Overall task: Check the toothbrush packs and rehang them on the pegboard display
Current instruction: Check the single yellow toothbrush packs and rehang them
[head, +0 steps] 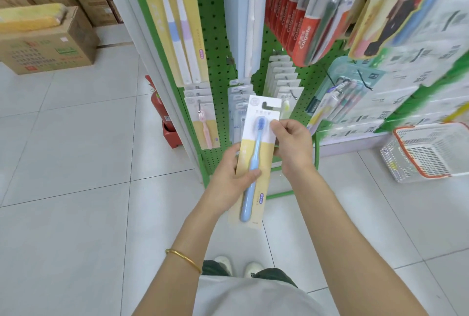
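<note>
Cardboard boxes (48,44) are stacked on the tiled floor, far left. A red fire extinguisher (158,105) is stood at the foot of the display frame. The green pegboard (218,36) is hung with rows of packs, and a pink-brush pack (206,123) is seen on a lower-left hook.

The blue toothbrush pack (254,153) is held off the hooks, roughly upright, just in front of the lower rows, hang hole at top. Its lower half is gripped by the left hand (225,181): thumb laid across the front, fingers curled behind. Its upper right edge, beside the brush head, is pinched between thumb and fingers of the right hand (291,143).

Red Colgate packs (299,31) are hung upper right. A white basket (429,151) with a red rim is set on the floor, far right.
</note>
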The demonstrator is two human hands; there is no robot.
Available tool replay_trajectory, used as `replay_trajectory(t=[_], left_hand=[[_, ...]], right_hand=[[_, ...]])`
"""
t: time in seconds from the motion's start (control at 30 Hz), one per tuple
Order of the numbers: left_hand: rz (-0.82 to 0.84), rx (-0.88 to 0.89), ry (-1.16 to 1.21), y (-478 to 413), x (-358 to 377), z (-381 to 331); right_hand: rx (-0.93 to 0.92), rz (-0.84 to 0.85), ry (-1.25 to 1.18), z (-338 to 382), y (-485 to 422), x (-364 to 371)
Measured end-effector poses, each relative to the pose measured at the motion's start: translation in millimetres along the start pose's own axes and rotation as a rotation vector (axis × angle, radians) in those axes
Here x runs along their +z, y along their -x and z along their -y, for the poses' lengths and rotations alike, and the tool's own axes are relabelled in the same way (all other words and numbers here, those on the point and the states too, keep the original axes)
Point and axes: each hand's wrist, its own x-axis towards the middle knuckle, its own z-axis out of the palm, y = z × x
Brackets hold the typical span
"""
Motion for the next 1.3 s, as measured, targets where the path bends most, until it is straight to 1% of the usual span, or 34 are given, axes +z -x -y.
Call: replay_trajectory(t=[0.07,0.2,0.27,0.3,0.33,0.37,0.4,0.5,0.57,0.6,0.67,0.8,0.87,0.97,1.03,1.17,1.23,1.3], left_hand=[[0.037,-0.017,-0.103,7.5,10.5,6.3],[0.046,-0.002,-0.479,21.8,31.0,13.2],[0.043,0.013,-0.675,24.9,40.8,14.3],[0.046,0.019,-0.729,25.1,44.8,13.4],[0.052,0.012,-0.727,23.7,47.5,12.5],[0.061,-0.001,-0.67,21.7,48.5,11.4],[0.082,-0.023,-0.559,19.0,48.0,9.0],[0.192,-0.123,-0.053,8.3,41.8,-1.3],[0.29,-0.194,0.284,3.6,38.7,-3.4],[0.329,-0.232,0.393,1.9,37.5,-2.6],[0.362,-0.298,0.465,0.5,34.2,-0.2],[0.397,-0.265,0.359,-0.8,27.3,7.4],[0.351,-0.262,0.243,-3.9,28.2,5.2],[0.187,-0.27,0.066,-11.9,33.8,-2.5],[0.064,-0.243,-0.031,-19.2,35.1,-8.9],[-0.173,-0.059,-0.033,-34.6,31.3,-22.7],[-0.275,0.033,0.034,-39.1,27.7,-30.3],[-0.342,0.087,0.123,-40.0,23.7,-35.4]], right_hand=[[0.015,-0.053,-0.036,-1.8,-3.3,-12.5],[0.061,-0.133,-0.092,-5.6,-8.2,-33.4],[0.079,-0.137,-0.125,-3.7,-7.6,-40.5],[0.075,-0.124,-0.139,-2.3,-6.7,-43.2],[0.069,-0.101,-0.161,-1.6,-5.7,-46.0],[0.07,-0.064,-0.203,-0.4,-4.3,-49.2],[0.088,-0.013,-0.258,0.4,-3.4,-52.1],[0.206,0.138,-0.373,-4.9,-0.2,-56.7],[0.234,0.185,-0.334,-12.5,5.9,-52.8],[0.223,0.185,-0.302,-15.7,9.4,-50.2],[0.189,0.154,-0.258,-18.7,13.5,-46.5],[0.103,0.137,-0.183,-17.7,11.0,-48.0],[0.061,0.143,-0.139,-16.4,10.2,-48.5],[0.002,0.206,-0.14,-14.1,12.3,-49.9],[-0.034,0.262,-0.148,-13.3,13.6,-51.4],[-0.063,0.383,-0.143,-14.0,15.6,-53.8],[-0.054,0.447,-0.126,-15.9,15.4,-53.9],[-0.036,0.514,-0.093,-19.0,15.0,-52.7]])
